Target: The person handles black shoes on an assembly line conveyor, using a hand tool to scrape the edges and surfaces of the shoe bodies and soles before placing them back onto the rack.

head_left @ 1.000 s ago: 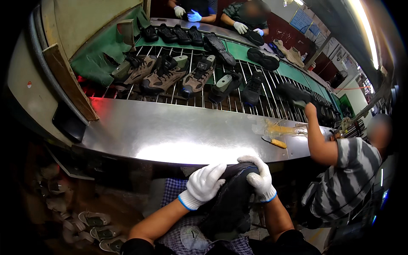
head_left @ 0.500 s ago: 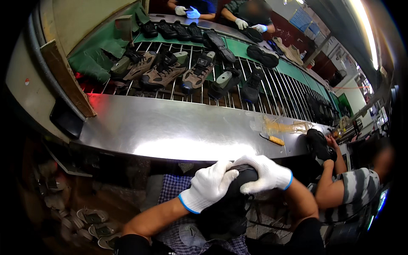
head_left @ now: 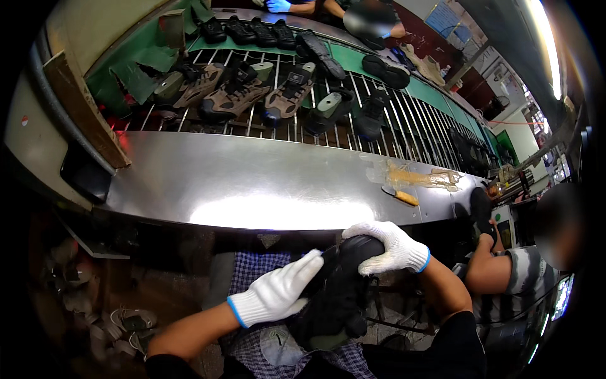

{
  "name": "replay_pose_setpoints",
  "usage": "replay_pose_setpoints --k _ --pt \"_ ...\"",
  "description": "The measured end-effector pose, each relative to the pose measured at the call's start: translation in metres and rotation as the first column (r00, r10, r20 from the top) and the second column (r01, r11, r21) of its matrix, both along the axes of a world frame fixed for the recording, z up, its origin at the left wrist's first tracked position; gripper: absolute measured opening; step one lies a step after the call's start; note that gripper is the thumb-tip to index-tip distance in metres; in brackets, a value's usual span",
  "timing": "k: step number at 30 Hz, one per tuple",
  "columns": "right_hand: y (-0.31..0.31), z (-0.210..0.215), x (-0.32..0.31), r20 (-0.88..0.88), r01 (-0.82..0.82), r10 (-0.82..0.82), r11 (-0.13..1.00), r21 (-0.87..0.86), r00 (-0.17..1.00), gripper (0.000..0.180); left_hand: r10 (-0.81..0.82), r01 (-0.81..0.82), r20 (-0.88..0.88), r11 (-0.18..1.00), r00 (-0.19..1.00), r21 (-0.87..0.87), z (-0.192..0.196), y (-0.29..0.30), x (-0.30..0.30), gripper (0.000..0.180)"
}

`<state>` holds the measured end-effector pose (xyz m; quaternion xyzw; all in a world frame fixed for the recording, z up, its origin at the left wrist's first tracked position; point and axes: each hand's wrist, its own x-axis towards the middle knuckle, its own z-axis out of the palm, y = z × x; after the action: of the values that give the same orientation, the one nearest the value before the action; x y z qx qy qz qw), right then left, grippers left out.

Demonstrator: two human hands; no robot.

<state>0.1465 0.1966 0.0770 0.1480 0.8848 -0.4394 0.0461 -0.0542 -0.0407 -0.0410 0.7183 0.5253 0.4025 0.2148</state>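
Observation:
A black shoe (head_left: 338, 297) is in front of me over my lap, its toe pointing away toward the bench. My right hand (head_left: 388, 249), in a white knit glove with a blue cuff, is closed around the toe, thumb on the near side. Along the shoe's left side lies my left hand (head_left: 278, 290), gloved the same way, its fingers stretched out straight and close together. A dark edge beside the left fingertips may be part of the sole; I cannot tell. Pale green shows at the shoe's heel end, nearest me.
A metal bench ledge (head_left: 252, 183) runs across ahead, with a yellow-handled knife (head_left: 402, 196) on it. Beyond, brown shoes (head_left: 237, 95) and black shoes stand on a rod rack (head_left: 404, 120). A co-worker's arm (head_left: 489, 271) holds a dark shoe (head_left: 481, 211) at right. Others work behind the rack.
My left hand has come off the toe, moved down and left, and its fingers have straightened. The toe now shows more. My right hand stays on it. The co-worker's shoe at right has turned.

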Motion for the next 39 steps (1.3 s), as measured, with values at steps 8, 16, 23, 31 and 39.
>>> replay_pose_setpoints --k 8,16,23,31,39 --pt "-0.01 0.025 -0.012 0.004 -0.065 0.065 0.996 0.055 0.998 0.072 0.019 0.128 0.661 0.977 0.75 -0.173 0.022 0.047 -0.004 0.068" --pt "-0.009 -0.012 -0.011 0.049 0.056 -0.056 0.998 -0.003 0.997 0.069 0.092 -0.067 0.294 0.993 0.951 -0.094 0.031 0.015 0.008 0.083" --pt "-0.047 -0.058 0.033 -0.283 0.599 -0.605 0.792 -0.12 0.744 0.074 -0.014 0.025 0.162 0.997 0.987 -0.066 0.015 -0.003 -0.019 0.073" --pt "-0.103 -0.026 0.031 -0.573 -0.013 -0.803 0.579 -0.815 0.164 0.051 0.221 0.168 0.84 0.924 0.497 -0.343 -0.042 -0.031 -0.008 0.105" --pt "-0.153 -0.112 0.052 0.2 0.452 -0.405 0.811 -0.371 0.892 0.114 -0.108 0.146 0.839 0.989 0.533 0.034 0.02 0.088 -0.029 0.05"
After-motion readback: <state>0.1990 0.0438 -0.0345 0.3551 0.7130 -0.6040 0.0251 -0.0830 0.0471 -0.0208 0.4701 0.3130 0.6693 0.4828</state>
